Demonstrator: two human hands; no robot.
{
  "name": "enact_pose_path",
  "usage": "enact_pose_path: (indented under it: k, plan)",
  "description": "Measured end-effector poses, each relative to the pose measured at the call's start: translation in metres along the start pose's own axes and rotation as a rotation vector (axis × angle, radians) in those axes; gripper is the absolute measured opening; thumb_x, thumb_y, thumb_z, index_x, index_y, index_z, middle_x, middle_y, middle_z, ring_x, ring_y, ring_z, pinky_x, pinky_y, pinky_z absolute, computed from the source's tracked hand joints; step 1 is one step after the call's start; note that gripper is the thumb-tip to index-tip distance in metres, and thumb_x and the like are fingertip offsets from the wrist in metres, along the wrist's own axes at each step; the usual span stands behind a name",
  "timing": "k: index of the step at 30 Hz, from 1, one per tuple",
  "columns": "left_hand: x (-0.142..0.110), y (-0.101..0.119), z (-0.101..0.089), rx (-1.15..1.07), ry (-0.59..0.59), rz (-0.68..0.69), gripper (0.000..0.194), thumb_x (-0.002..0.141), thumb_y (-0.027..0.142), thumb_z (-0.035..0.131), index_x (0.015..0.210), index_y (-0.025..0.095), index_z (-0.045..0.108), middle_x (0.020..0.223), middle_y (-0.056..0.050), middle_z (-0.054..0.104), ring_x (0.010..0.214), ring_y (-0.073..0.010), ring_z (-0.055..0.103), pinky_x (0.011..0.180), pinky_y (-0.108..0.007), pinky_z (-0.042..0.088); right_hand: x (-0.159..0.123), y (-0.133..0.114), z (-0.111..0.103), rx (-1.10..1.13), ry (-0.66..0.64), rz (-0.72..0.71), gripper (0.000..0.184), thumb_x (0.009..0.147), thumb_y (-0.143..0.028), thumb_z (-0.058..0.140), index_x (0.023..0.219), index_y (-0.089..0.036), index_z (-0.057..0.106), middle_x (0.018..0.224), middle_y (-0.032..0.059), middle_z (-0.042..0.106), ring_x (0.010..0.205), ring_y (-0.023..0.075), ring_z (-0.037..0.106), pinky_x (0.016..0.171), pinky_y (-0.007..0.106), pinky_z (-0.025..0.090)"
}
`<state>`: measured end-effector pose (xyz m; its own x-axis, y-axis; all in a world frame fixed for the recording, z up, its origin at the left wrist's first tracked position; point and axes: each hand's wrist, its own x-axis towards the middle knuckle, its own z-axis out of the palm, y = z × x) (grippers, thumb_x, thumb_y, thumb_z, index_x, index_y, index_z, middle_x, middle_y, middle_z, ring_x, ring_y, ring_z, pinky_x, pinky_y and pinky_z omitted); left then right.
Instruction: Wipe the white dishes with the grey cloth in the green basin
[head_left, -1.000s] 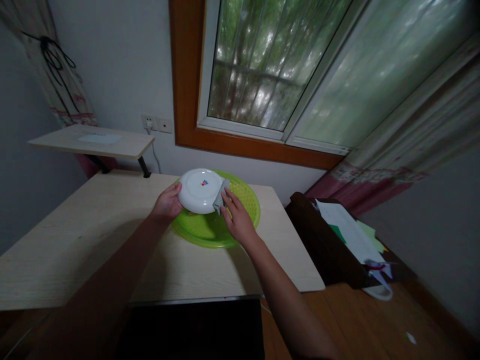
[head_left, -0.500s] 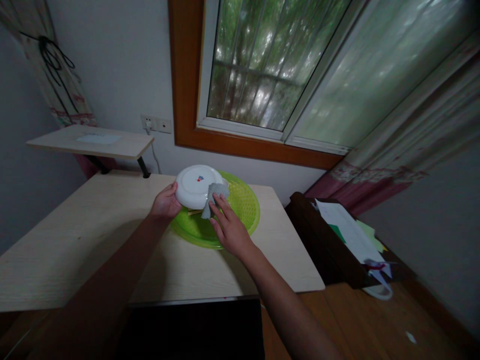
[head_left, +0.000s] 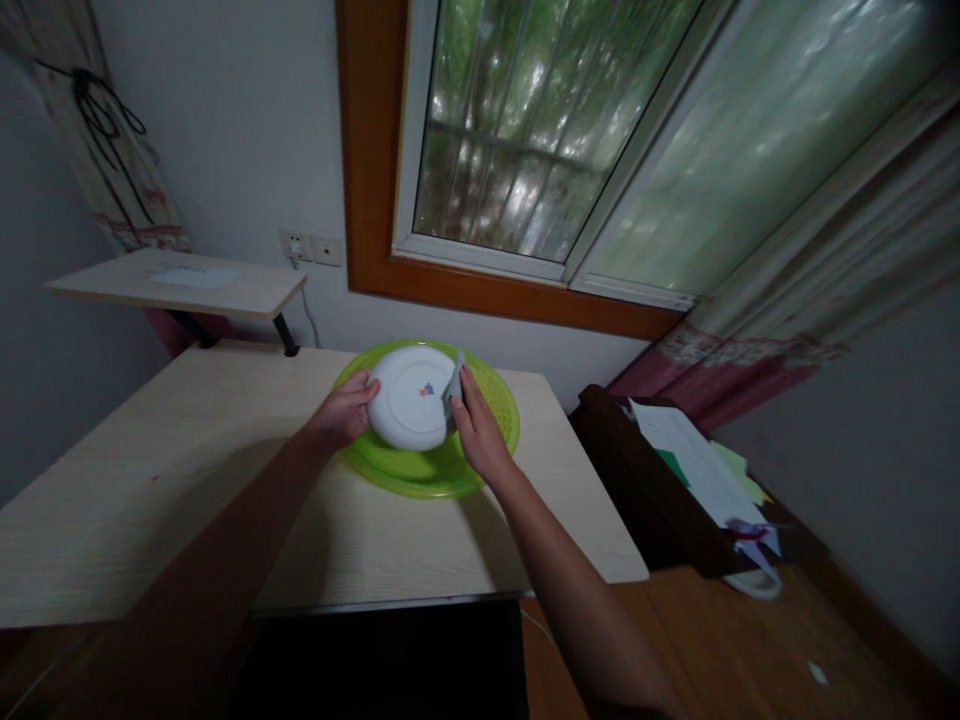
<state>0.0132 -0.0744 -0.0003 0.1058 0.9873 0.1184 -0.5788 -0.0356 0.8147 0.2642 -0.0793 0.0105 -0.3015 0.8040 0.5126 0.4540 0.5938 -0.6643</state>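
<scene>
Desk: In the head view, what do you get on the left hand?

Operator: I see my wearer's left hand [head_left: 343, 410] closed around the left rim of a round, glossy white plate [head_left: 401, 415], thumb over its upturned underside. I can make out a small coloured mark there, but not its detail.

Desk: And the right hand [head_left: 481, 425]?

Operator: It grips a folded grey cloth [head_left: 454, 388] against the plate's right rim, thumb on the near side, fingers fairly straight.

Desk: Where is the plate itself?

Operator: Over a round, bright-green plastic tray [head_left: 420, 491], tilted so that I look onto its base. I can't tell whether its lower rim touches the tray.

Desk: And the tray?

Operator: By the far edge of a pale, wood-grained table [head_left: 570, 520], nearer the far right corner than the far left one. At that far left corner I have a pale wooden shelf [head_left: 262, 288] on black legs, a white sheet of paper [head_left: 193, 276] lying on it. Past the table's right edge I see a dark brown piece of furniture [head_left: 619, 455] with papers on top.
</scene>
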Motion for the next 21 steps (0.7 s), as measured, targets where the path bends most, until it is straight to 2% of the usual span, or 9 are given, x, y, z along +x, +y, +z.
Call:
enact_pose_path:
  k: [3,6,11,15,18,21]
  plan:
    - [0.0,-0.002,0.0,0.049,-0.024,-0.034,0.032,0.078,0.029,0.079,0.102,0.016,0.063,0.1,-0.008,0.072,0.089,-0.0227,0.068,0.078,-0.031,0.052,0.006,0.001,-0.001,-0.029,0.015,-0.008,0.063,0.105,-0.054,0.033,0.16,-0.023,0.029,0.166,0.0058,0.028,0.154,0.0224,0.027,0.129,0.048,0.021]
    - [0.0,-0.004,0.0,0.066,-0.05,-0.058,0.033,0.076,0.03,0.081,0.098,0.017,0.061,0.094,-0.005,0.07,0.081,-0.0188,0.065,0.072,-0.029,0.05,0.011,-0.003,0.0,-0.101,0.006,-0.064,0.059,0.107,-0.048,0.031,0.16,-0.022,0.031,0.166,0.0059,0.028,0.155,0.0222,0.026,0.129,0.048,0.022]
    - [0.0,-0.006,0.003,0.079,-0.082,-0.111,0.037,0.075,0.03,0.083,0.098,0.017,0.058,0.093,-0.003,0.069,0.08,-0.0171,0.064,0.072,-0.029,0.049,0.017,-0.022,0.01,-0.245,-0.084,-0.235,0.055,0.107,-0.038,0.036,0.158,-0.02,0.034,0.166,0.0063,0.028,0.157,0.0237,0.018,0.129,0.051,0.02]
    - [-0.001,-0.003,0.008,0.057,-0.093,-0.095,0.035,0.075,0.029,0.082,0.096,0.018,0.056,0.096,-0.003,0.069,0.083,-0.0177,0.064,0.076,-0.03,0.049,0.018,-0.042,0.02,-0.316,-0.163,-0.355,0.055,0.105,-0.035,0.042,0.158,-0.021,0.035,0.166,0.0059,0.028,0.157,0.0244,0.016,0.129,0.053,0.021]
    - [-0.002,-0.002,0.01,0.045,-0.082,-0.08,0.034,0.075,0.028,0.083,0.095,0.018,0.056,0.097,-0.003,0.068,0.084,-0.0169,0.064,0.077,-0.029,0.049,0.018,-0.049,0.022,-0.348,-0.173,-0.383,0.055,0.104,-0.034,0.044,0.157,-0.021,0.036,0.166,0.0054,0.03,0.157,0.0244,0.018,0.128,0.052,0.022]
    - [-0.002,-0.003,0.01,0.056,-0.075,-0.069,0.036,0.075,0.029,0.083,0.097,0.018,0.056,0.096,-0.004,0.068,0.084,-0.0178,0.064,0.077,-0.03,0.049,0.019,-0.044,0.02,-0.373,-0.138,-0.348,0.053,0.104,-0.03,0.042,0.156,-0.021,0.039,0.165,0.0055,0.032,0.156,0.0246,0.022,0.128,0.052,0.024]
